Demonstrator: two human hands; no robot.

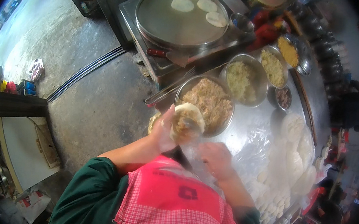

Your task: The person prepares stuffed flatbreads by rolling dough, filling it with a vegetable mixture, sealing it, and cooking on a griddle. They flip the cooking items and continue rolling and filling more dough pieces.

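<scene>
My left hand (163, 128) holds up a round dough wrapper (190, 107), palm beneath it. Brown, crumbly filling (183, 120) lies in the wrapper's middle. A blurred, spoon-like shape rests over that filling. To the right, my right hand (215, 158) is curled and smeared by motion; whether it grips the spoon-like thing is unclear. Just beyond the wrapper stands a steel bowl (231, 118) of minced filling (207, 97). Another steel bowl (263, 100), with shredded pale-green vegetable (241, 81), sits behind it.
A round griddle (175, 28) with several flat dough cakes (182, 4) stands ahead, a red-handled scraper (167, 55) at its front. Smaller bowls hold shredded vegetable (272, 68), yellow food (287, 51) and dark pieces (282, 98). Plastic-covered dough (295, 158) and small dough pieces (275, 206) lie right.
</scene>
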